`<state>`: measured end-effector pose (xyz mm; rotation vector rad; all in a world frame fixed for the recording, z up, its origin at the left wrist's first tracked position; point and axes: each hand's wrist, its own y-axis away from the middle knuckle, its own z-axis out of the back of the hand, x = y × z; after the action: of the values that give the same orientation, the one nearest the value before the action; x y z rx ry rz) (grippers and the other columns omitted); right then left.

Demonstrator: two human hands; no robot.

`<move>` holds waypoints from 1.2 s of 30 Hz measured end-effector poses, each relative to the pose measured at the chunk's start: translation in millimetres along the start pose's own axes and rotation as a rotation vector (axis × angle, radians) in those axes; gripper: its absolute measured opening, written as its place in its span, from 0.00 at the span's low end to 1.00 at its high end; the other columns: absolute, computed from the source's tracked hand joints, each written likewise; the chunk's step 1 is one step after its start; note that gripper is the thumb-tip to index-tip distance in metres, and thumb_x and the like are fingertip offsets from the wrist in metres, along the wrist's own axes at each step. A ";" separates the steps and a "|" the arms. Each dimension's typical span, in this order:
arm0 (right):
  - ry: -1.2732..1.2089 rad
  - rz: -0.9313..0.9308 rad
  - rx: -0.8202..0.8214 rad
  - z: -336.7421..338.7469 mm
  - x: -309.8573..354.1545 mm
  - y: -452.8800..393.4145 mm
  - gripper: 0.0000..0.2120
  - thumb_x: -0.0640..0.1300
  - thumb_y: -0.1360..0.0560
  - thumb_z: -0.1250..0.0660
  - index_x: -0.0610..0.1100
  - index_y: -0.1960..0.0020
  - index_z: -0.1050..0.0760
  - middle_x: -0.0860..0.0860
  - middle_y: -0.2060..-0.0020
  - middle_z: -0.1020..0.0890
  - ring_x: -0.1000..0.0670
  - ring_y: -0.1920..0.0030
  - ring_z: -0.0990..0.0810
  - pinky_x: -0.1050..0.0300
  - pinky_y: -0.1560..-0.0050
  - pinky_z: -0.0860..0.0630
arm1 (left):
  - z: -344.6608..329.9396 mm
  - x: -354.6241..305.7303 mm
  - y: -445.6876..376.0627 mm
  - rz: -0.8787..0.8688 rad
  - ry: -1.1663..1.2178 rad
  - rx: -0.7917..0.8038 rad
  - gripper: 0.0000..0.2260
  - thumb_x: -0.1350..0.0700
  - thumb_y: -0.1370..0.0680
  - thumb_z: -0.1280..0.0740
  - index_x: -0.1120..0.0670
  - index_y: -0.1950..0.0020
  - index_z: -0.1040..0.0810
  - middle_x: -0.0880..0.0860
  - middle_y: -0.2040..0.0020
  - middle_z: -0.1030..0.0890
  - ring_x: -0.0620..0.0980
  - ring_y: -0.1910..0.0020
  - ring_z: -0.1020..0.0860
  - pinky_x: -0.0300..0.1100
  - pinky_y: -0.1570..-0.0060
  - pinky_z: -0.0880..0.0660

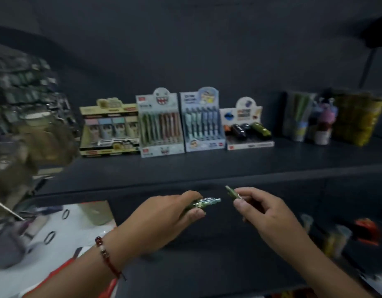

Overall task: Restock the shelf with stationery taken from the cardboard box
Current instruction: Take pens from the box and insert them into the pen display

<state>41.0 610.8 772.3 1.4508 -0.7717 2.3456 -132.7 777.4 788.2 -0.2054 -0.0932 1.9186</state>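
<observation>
Four display boxes (175, 125) stand side by side on the shelf (207, 166) against its back wall; cups (310, 123) stand to their right, well apart.

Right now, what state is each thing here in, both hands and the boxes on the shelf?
Left hand: grips a small bunch of green pens.
Right hand: pinches one green pen, apart from the bunch.
Monster-face pen box: upright on the shelf, pens standing inside.
Blue pen box: upright beside it.
Yellow display box: upright, leftmost.

Dim, soft picture; left edge smeared, seemingly by motion, and wide-angle bending at the corners
</observation>
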 end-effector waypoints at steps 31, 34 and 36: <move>0.078 0.268 -0.017 -172.9 12.4 -357.6 0.20 0.49 0.22 0.32 0.43 0.32 0.26 0.55 0.49 0.21 0.60 0.52 0.22 0.70 0.52 0.29 | 19.3 265.1 -76.1 0.233 -0.137 -0.160 0.26 0.33 0.22 0.50 0.42 0.29 0.32 0.47 0.37 0.21 0.51 0.46 0.20 0.43 0.54 0.27; 0.094 0.233 -0.030 -177.0 14.8 -361.4 0.20 0.48 0.22 0.32 0.43 0.32 0.26 0.55 0.48 0.19 0.61 0.52 0.22 0.69 0.52 0.28 | 20.0 284.3 -81.5 0.170 -0.127 -0.144 0.28 0.32 0.23 0.53 0.43 0.29 0.33 0.47 0.37 0.21 0.51 0.46 0.20 0.42 0.53 0.26; 0.109 0.223 -0.051 -182.0 17.8 -360.7 0.21 0.48 0.22 0.32 0.43 0.32 0.26 0.58 0.51 0.22 0.64 0.53 0.24 0.71 0.52 0.29 | 20.8 294.4 -84.3 0.137 -0.112 -0.132 0.30 0.30 0.24 0.56 0.42 0.28 0.34 0.47 0.37 0.22 0.51 0.46 0.20 0.45 0.52 0.23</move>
<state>75.8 1009.6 829.7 1.2610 -1.0018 2.5227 -158.4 1083.2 793.7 -0.1965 -0.2875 2.0615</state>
